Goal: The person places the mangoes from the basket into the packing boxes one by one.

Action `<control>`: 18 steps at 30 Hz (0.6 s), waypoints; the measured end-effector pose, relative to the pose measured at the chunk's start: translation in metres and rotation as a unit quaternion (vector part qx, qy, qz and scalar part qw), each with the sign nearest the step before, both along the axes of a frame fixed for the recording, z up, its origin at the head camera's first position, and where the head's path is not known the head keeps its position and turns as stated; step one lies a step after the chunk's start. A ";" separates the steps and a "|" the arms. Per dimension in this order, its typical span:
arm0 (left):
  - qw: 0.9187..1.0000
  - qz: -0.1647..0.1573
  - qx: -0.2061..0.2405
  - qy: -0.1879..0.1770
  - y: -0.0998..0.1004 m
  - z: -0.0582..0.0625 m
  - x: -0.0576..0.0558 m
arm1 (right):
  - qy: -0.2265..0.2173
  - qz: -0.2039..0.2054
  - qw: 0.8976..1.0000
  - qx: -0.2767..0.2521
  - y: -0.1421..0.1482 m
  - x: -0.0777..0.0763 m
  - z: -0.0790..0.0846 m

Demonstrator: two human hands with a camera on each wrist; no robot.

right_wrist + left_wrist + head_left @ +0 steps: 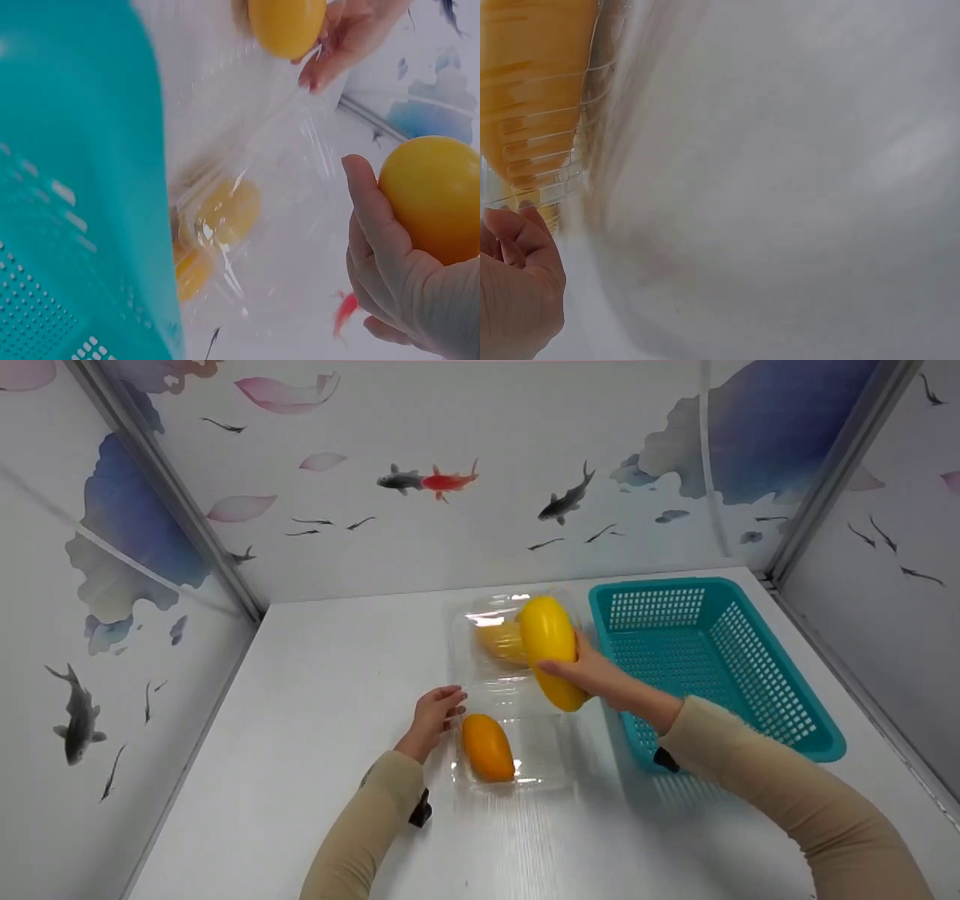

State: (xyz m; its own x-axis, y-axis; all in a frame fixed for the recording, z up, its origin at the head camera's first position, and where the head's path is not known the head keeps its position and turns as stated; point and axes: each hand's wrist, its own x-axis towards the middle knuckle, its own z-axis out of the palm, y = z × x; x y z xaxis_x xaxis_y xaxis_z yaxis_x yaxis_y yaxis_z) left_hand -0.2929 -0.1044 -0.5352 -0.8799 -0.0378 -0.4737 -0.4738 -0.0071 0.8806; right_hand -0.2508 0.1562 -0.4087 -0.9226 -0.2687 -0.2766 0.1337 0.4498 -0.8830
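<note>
My right hand (600, 671) grips a large yellow mango (549, 641), raised over the right side of an open clear plastic clamshell box (544, 746). An orange mango (487, 748) lies in the near half of the box, toward its left side. At the box's left edge is my left hand (433, 718); in the left wrist view its thumb and fingers (529, 229) pinch the clear rim. A yellow shape (496, 643) shows in the raised far half of the box, partly covered by the held mango.
A teal plastic basket (814, 720) with perforated sides stands right of the box, under my right forearm. White panels with painted fish (566, 502) enclose the white table (337, 675) at the back and both sides.
</note>
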 end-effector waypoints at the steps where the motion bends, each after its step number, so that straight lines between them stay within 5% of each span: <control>1: 1.000 0.001 0.001 -0.002 0.000 0.000 0.000 | -0.005 0.004 1.000 0.001 -0.005 0.003 -0.003; 18: 1.000 0.005 -0.009 0.015 0.001 0.000 0.000 | -0.016 0.024 0.992 0.124 -0.041 0.034 -0.068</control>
